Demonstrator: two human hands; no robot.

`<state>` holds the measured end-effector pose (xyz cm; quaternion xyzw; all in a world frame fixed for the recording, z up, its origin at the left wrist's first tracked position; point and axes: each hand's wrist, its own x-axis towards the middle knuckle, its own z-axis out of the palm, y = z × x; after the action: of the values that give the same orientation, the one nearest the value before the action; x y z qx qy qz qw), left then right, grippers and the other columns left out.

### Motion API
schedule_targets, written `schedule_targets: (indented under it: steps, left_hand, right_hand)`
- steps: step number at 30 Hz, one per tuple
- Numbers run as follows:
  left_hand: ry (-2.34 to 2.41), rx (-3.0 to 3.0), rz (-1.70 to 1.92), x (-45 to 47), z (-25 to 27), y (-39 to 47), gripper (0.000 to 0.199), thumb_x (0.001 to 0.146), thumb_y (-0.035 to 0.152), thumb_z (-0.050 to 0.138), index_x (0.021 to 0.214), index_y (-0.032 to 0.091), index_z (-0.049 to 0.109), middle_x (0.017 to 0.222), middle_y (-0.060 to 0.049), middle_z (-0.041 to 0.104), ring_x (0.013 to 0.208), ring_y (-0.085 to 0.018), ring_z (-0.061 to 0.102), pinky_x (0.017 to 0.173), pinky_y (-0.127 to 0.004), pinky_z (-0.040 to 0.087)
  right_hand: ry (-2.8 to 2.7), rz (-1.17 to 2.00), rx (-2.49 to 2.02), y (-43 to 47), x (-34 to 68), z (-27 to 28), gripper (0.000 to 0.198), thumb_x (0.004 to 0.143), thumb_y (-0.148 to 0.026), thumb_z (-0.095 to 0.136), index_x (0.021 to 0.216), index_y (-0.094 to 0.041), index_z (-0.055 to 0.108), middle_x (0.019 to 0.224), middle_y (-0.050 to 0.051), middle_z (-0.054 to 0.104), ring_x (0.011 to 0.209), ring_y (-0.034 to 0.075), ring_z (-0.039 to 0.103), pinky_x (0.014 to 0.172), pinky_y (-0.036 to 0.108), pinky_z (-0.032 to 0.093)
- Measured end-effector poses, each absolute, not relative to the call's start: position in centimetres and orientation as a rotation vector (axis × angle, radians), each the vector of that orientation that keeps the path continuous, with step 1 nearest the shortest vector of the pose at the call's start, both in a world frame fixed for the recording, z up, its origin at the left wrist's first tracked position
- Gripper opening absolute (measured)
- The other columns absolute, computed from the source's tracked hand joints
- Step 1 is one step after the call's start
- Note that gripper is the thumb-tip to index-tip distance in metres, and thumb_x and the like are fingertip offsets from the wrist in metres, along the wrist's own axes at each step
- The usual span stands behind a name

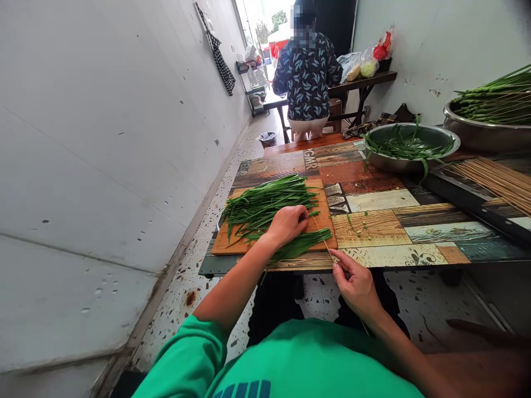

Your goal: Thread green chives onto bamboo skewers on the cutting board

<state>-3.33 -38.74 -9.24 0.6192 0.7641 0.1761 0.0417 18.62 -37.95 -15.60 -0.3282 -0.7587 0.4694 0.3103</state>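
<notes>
My right hand (pixel 352 279) pinches a thin bamboo skewer (pixel 323 236) at the table's near edge. The skewer slants up and left, its tip close to the fingers of my left hand (pixel 289 224). That left hand is closed over the cutting board, with cut green ends of garlic chives (pixel 314 213) showing at its fingertips. Its palm hides most of what it grips. Behind it, a loose pile of garlic chives (pixel 274 196) covers much of the wooden cutting board (pixel 327 199). A neater chive bundle (pixel 305 243) lies along the board's near edge, partly under my left wrist.
To the right stand a metal bowl of loose greens (pixel 410 160) and a larger bowl of skewered green bundles (pixel 493 132). A black-handled knife (pixel 473 204) lies beside many bamboo skewers (pixel 498 177). A person in a patterned shirt (pixel 307 77) stands at a far table. A wall rises on the left.
</notes>
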Motion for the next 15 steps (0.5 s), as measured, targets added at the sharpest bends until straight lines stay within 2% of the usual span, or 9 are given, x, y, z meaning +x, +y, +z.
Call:
schedule_targets:
  steps: [3,7,15]
  left_hand:
    - [2.326,1.885,0.517,-3.21,-9.04,-38.85,0.022,0.079,0.018,0.057,0.100,0.020,0.063,0.089,-0.002,0.070,0.082,-0.017,0.063,0.074,-0.027,0.047]
    - [2.371,1.920,0.426,-2.98,-8.70,-38.85,0.017,0.085,0.023,0.053,0.093,0.021,0.068,0.092,-0.004,0.072,0.089,-0.020,0.064,0.079,-0.029,0.047]
    - [2.375,1.873,0.469,-3.21,-9.25,-38.61,0.026,0.087,0.024,0.050,0.102,0.020,0.071,0.100,-0.005,0.073,0.093,-0.020,0.065,0.084,-0.029,0.049]
  right_hand:
    - [-1.999,1.250,-0.877,-38.04,18.75,-15.76,0.039,0.086,-0.030,0.047,0.115,-0.011,0.064,0.066,0.002,0.062,0.046,0.010,0.045,0.044,0.022,0.037]
    - [-1.997,1.264,-0.885,-38.15,18.97,-15.81,0.042,0.086,-0.031,0.047,0.117,-0.008,0.063,0.065,0.002,0.062,0.042,0.009,0.040,0.042,0.023,0.035]
    - [-2.001,1.275,-0.900,-38.11,19.02,-15.50,0.046,0.086,-0.033,0.046,0.118,-0.005,0.063,0.061,0.003,0.059,0.051,0.013,0.053,0.047,0.024,0.043]
